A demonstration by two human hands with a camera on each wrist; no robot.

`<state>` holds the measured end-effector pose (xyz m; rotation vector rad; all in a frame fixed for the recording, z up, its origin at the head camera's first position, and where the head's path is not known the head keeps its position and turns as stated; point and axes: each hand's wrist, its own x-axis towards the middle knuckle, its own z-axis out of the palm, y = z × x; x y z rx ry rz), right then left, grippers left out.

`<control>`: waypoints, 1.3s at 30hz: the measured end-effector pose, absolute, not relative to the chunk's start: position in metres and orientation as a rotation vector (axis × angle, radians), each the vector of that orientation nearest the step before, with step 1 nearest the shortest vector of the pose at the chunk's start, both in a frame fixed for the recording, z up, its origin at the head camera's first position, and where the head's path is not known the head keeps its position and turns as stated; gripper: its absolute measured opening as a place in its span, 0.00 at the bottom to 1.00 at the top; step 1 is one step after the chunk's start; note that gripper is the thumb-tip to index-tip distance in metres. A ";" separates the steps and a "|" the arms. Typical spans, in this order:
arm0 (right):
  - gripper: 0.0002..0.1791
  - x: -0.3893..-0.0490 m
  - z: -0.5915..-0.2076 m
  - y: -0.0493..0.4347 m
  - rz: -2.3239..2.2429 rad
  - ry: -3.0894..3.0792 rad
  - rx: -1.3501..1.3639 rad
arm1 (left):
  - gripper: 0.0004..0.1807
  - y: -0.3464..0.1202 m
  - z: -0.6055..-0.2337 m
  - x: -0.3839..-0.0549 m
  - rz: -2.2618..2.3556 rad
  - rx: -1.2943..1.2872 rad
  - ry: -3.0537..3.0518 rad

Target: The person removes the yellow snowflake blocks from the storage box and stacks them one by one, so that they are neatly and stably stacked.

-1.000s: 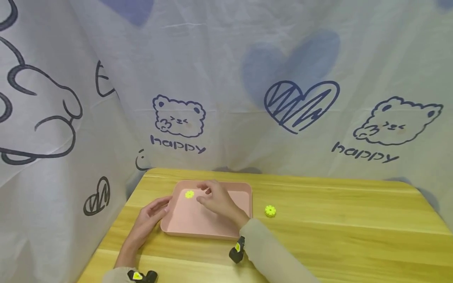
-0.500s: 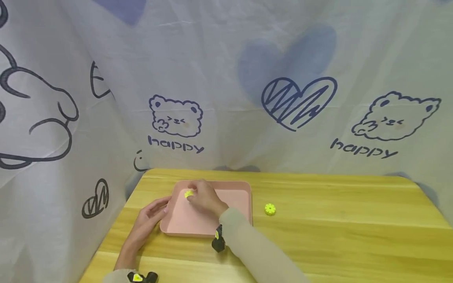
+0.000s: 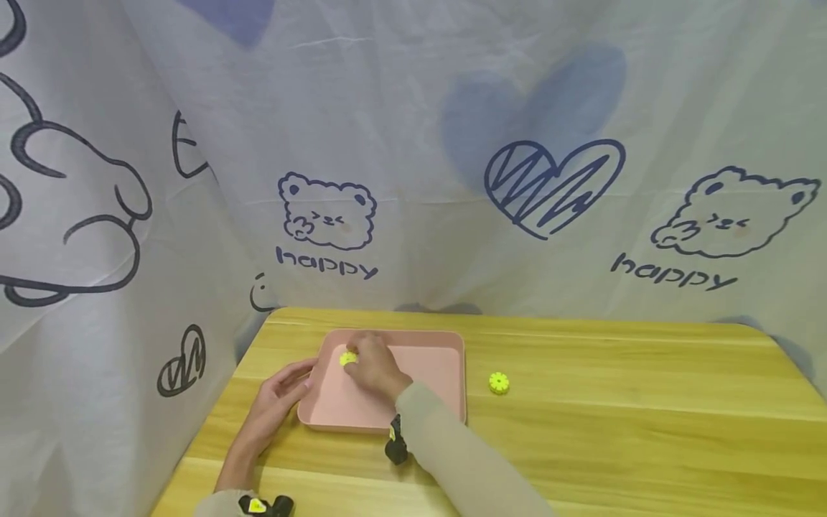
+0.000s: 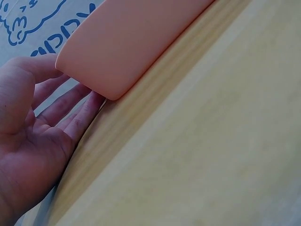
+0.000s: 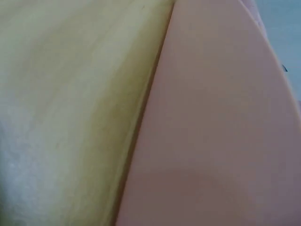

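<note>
A pink rectangular tray (image 3: 429,366) lies at the left of the wooden table. Inside its far left part is a small yellow disc (image 3: 347,357) with notches around its edge, like a flower. My right hand (image 3: 377,370) reaches over the tray, thumb and fingers curled around this disc and partly covering it. My left hand (image 3: 279,402) rests against the tray's left end, fingertips and thumb right at its outer wall (image 4: 108,52) in the left wrist view. The right wrist view catches only tray wall (image 5: 211,117) and tabletop, with the hand out of sight.
A second yellow notched disc (image 3: 499,383), thicker-looking, lies on the wooden table (image 3: 614,431) to the right of the tray. A white cloth (image 3: 426,237) printed with hearts and bears hangs behind the table and along its left side.
My right hand has moved left and down to the disc in the tray, its fingers closing around it. The left hand stays at the tray's end.
</note>
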<state>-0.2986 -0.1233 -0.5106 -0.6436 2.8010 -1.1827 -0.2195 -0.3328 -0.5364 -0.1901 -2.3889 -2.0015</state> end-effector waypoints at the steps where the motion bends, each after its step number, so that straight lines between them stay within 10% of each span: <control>1: 0.15 -0.299 -0.511 -0.124 -1.193 2.803 -0.634 | 0.26 -0.333 -0.536 -0.220 -2.001 -0.189 -2.391; 39: 0.14 -0.274 -0.493 -0.049 -1.588 2.409 -0.804 | 0.27 -0.332 -0.533 -0.218 -2.002 -0.203 -2.380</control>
